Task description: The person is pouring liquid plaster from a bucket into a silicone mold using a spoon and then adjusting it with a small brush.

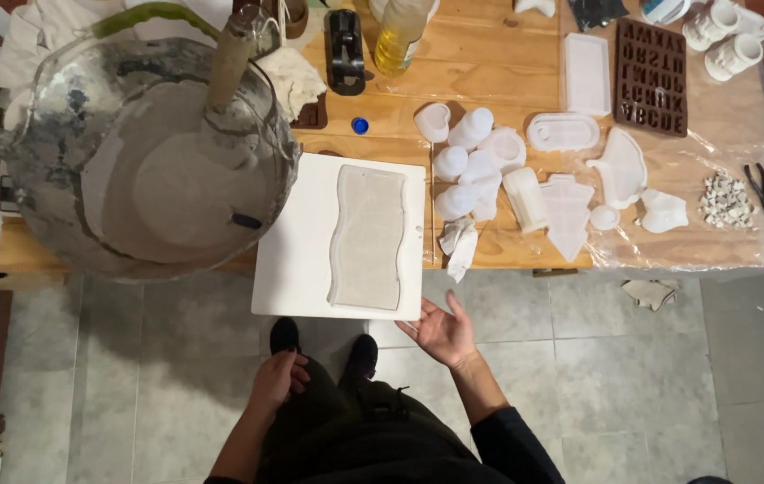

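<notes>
Standing at a wooden table [490,72] here. Right hand [440,332] is open, palm up, fingers spread, fingertips touching the near right corner of a white square board [297,260] that overhangs the table edge. Lying on that board is a clear wavy-edged silicone tray mould [368,237], long axis running away from me toward the table's far side. Left hand [276,378] hangs loose by my leg, fingers lightly curled, holding nothing.

Left of the board there's a big bowl of grey mix [149,161] with a stick in it. Far side: yellow bottle [397,36], blue cap [360,125], and a brown rectangular letter mould [651,76] at the right. White moulds [481,166] cluster in the middle.
</notes>
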